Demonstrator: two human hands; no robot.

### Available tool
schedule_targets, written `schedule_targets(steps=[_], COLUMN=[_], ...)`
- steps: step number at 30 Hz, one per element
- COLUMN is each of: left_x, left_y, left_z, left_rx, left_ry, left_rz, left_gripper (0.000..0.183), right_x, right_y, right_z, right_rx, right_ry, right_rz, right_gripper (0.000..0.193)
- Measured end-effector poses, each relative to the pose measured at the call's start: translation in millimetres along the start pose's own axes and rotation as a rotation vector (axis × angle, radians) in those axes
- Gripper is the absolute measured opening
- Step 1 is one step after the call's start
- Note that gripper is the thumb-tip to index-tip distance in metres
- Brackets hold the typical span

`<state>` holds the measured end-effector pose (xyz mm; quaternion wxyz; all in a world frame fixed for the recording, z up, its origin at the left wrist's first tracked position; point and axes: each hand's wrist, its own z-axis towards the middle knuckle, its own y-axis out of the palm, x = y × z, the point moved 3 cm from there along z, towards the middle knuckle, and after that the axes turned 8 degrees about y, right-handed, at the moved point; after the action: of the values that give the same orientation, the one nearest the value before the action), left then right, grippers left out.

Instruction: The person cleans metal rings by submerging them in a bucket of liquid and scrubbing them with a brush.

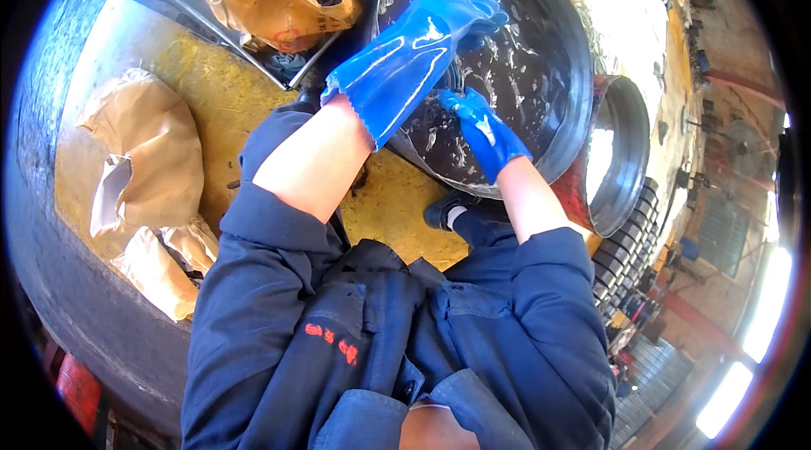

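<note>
Both my hands wear wet, glossy blue rubber gloves and are over a wide round metal drum [579,116] of dark, foamy liquid. My left hand [460,10], in a long gauntlet, reaches across the drum with its fingers curled together. Whatever it may hold is hidden by the glove. My right hand [480,120] is nearer the drum's front edge, its fingers closed at some dark, thin curved pieces [455,76] just below my left glove. Their kind is too unclear to tell. White suds cling to the right glove.
A torn brown paper bag [283,15] with rusty rings inside stands left of the drum. Crumpled brown paper [160,150] lies on the yellowish floor at left. An open red metal cylinder [601,154] and a row of dark ribbed parts [625,239] are at right.
</note>
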<state>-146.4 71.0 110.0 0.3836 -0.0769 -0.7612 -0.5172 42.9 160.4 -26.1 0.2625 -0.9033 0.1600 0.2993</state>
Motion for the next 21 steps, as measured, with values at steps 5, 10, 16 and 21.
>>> schedule_targets(steps=[5,10,16,21], left_x=[-3,-4,-3,-8], left_y=[11,-1,-11,-6], left_z=[3,3,4,10], left_rx=[-0.039,-0.026,-0.021,-0.058], left_ry=[-0.001,0.019,0.039,0.065], left_rz=[-0.025,-0.03,-0.047,-0.083], left_gripper=[0.02,0.02,0.02,0.02], right_x=[-20,-17,-22,-35], right_y=[-22,8,4,3], right_z=[-3,10,-8,-10], right_rx=[-0.078,0.078,-0.135,-0.06], right_ry=[0.114,0.081,0.028,0.009], right_rz=[-0.325,0.186,-0.307,-0.068], right_gripper=[0.06,0.037,0.057,0.065])
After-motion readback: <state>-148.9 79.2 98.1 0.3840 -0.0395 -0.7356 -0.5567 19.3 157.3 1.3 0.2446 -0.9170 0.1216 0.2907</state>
